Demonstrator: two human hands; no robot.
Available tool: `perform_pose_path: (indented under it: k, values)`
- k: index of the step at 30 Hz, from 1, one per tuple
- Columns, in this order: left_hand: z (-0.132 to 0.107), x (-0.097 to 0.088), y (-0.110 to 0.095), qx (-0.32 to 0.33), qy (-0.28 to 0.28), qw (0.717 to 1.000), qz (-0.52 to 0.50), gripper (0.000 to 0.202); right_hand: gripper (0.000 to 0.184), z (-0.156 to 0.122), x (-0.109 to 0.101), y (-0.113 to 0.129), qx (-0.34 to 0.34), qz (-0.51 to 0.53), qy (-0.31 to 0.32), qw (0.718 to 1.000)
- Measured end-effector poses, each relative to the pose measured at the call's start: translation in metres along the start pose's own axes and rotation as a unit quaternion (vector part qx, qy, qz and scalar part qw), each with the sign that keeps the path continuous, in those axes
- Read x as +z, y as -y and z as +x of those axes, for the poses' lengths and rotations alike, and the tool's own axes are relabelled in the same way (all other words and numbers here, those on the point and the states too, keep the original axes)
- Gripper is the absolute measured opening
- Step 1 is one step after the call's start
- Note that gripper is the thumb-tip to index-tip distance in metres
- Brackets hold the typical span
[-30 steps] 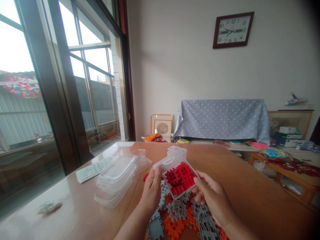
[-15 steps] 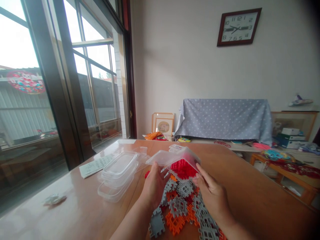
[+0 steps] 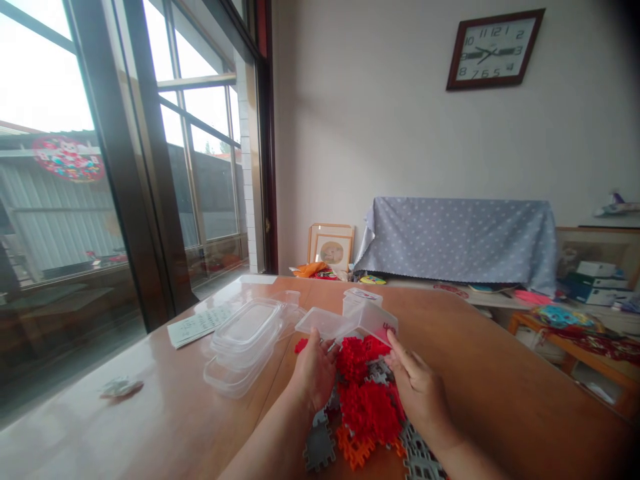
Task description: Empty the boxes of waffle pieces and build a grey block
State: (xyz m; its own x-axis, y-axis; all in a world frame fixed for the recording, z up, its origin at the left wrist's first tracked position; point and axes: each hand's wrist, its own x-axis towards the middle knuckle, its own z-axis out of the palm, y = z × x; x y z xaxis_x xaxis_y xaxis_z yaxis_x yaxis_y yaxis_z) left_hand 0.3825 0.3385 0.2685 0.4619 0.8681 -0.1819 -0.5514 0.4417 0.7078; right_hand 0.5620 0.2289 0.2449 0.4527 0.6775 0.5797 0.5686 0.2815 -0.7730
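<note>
Right hand at 3 o'clock of the pile: closed on the clear box, thumb and fingers gripping its near-right corner. I have the box tipped, mouth down and toward me, at 12 o'clock of the pile. Small dark red marking on its wall, can't read it. Red shows at the box's lower edge; can't tell how much is inside.

Left hand at 9 o'clock: loosely open, thumb up, fingers spread toward the red pieces. No firm hold that I can see. Clear lid sits just past the thumb, angled out at 10 o'clock from the box; can't tell if thumb touches it.

Red pieces heaped in the middle, on top of grey and orange ones, between my 2 hands. 1 red bit is off at 10 o'clock, beside the left thumb. Flat grey piece sticks out at 7 o'clock, orange piece at 6, grey lattice pieces at 5.

Rest of the bench: clear stacked containers at 10 o'clock of the pile, paper sheets just past them, small packet at 9. A second clear box stands behind the tipped box, 12 o'clock. Wall clock at 1 o'clock of my view.
</note>
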Motion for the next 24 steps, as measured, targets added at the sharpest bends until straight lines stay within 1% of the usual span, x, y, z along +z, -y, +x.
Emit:
perform_pose_path:
  k: [3,5,8,12,16,18,21,24]
  values:
    - [0.002,-0.003,0.0,-0.008,-0.016,1.0,0.014,0.058,0.049,0.001,-0.002,-0.002,-0.017,-0.023,0.004,1.0]
    - [0.003,-0.005,0.001,-0.01,-0.016,1.0,0.023,0.059,0.049,0.002,-0.003,-0.003,-0.028,-0.042,0.002,0.999]
    - [0.003,-0.005,0.002,-0.001,-0.006,0.999,0.033,0.058,0.048,0.004,-0.005,-0.004,-0.039,-0.06,-0.006,0.997]
    - [0.003,-0.005,0.003,0.015,0.016,0.999,0.034,0.052,0.047,0.006,-0.006,-0.001,-0.049,-0.055,-0.016,0.997]
    - [0.003,-0.004,0.003,0.012,0.023,0.999,0.038,0.046,0.047,0.007,-0.007,-0.002,-0.062,-0.067,-0.021,0.996]
    - [0.002,-0.003,0.003,0.015,0.02,0.999,0.037,0.043,0.048,0.008,-0.007,-0.005,-0.078,-0.091,-0.019,0.993]
    - [-0.001,0.001,0.001,0.032,0.019,0.998,0.041,0.032,0.049,0.009,-0.006,-0.012,-0.125,-0.132,-0.02,0.983]
    - [-0.003,0.005,-0.002,0.038,0.053,0.996,0.053,0.028,0.05,0.01,-0.007,-0.019,-0.168,-0.165,-0.028,0.971]
